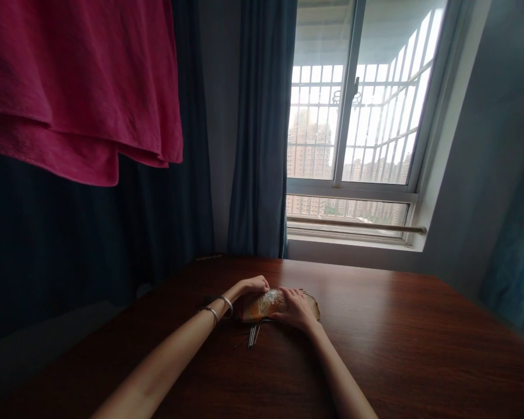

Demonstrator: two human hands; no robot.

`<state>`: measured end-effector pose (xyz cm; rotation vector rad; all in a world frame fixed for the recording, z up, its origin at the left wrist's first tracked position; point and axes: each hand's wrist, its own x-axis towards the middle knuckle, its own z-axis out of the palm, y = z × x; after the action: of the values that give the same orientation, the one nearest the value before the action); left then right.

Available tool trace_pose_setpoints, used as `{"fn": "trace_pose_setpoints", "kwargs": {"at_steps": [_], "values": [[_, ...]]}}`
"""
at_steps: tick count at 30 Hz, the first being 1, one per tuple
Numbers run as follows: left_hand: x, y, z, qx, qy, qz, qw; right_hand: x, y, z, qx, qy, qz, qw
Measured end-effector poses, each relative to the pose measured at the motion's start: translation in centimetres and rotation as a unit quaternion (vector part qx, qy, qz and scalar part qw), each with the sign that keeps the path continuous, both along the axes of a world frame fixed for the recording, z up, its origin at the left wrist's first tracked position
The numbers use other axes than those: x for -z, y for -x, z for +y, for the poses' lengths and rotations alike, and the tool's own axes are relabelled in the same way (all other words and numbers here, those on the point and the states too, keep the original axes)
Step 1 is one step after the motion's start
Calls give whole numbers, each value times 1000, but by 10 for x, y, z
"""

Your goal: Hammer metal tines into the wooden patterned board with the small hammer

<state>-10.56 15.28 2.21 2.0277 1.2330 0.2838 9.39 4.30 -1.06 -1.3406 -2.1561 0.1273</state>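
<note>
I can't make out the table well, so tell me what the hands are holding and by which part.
Both hands rest on a speckled tan roll lying on the table: the left hand at its left end, the right hand pressed over its right part. Nothing is lifted.

The tabletop [397,343] is dark reddish-brown wood. On it lies a tan, brown-speckled pouch [264,304], beside thin grey metal needles [253,336]. Silver bangles [220,307] circle one wrist. A magenta cloth [78,81] hangs above, and the curtains [262,128] are dusky blue.

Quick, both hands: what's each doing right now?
Left hand: curled, fingers on the speckled pouch's far end.
Right hand: open, pressed flat on the pouch.
</note>
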Motion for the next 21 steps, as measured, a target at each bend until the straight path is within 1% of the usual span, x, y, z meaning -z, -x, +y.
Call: {"fn": "trace_pose_setpoints", "kwargs": {"at_steps": [4,7,12,15,18,21], "values": [[10,1,6,4,-19,20,1000,2,1,2,5,3,-1,1000],[14,2,7,11,-33,30,999,0,0,4,8,6,3,1000],[11,7,2,20,-53,31,998,-6,-1,14,52,-6,23,998],[9,9,-2,29,-59,27,997,-6,-3,22,71,-10,20,997],[8,8,-4,41,-63,25,997,-3,-5,25,76,-2,7,997],[7,5,-3,46,-55,32,997,2,-5,23,61,6,-10,998]]}}
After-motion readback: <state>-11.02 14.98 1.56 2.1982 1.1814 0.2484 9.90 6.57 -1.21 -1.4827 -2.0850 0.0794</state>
